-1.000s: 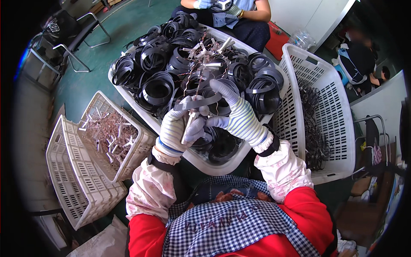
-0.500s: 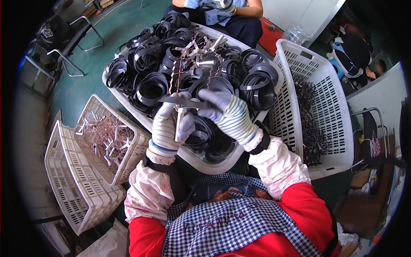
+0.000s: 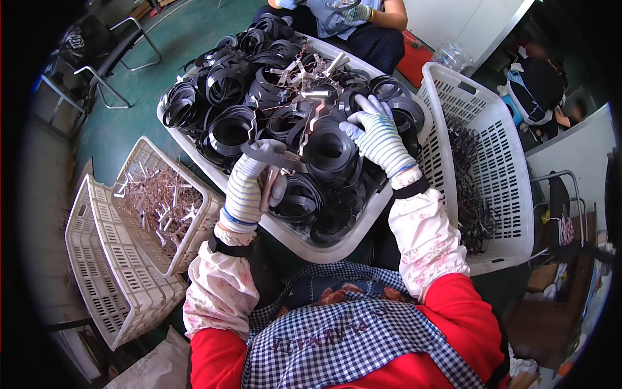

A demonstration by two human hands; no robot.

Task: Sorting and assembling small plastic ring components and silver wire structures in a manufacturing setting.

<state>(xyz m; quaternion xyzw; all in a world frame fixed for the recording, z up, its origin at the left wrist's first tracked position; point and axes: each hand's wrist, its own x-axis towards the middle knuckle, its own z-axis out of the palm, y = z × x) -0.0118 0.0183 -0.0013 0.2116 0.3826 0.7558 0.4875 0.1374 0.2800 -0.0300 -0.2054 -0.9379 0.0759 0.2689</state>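
My left hand (image 3: 243, 191), in a striped knit glove, is closed around a silvery metal piece (image 3: 268, 188) with thin zigzag copper-coloured wires. A curved black strip (image 3: 272, 157) lies across the top of the same hand, which sits over the near left of the heap. My right hand (image 3: 381, 141), gloved alike, reaches over the right side with its fingers apart, touching or just above the black coiled strips (image 3: 329, 148). It holds nothing that I can see. More metal pieces with wires (image 3: 311, 74) lie on top of the coils.
The coils fill a large white tub (image 3: 311, 249). At left, a white crate (image 3: 210, 214) of wired metal pieces rests by another crate (image 3: 91, 272). A tall white perforated basket (image 3: 512, 188) at right contains dark strips. Opposite sits a person (image 3: 350, 29) in gloves.
My right hand has left the strip near my left hand and moved right and away to the coils. The left hand has turned slightly, still gripping the metal piece and strip.
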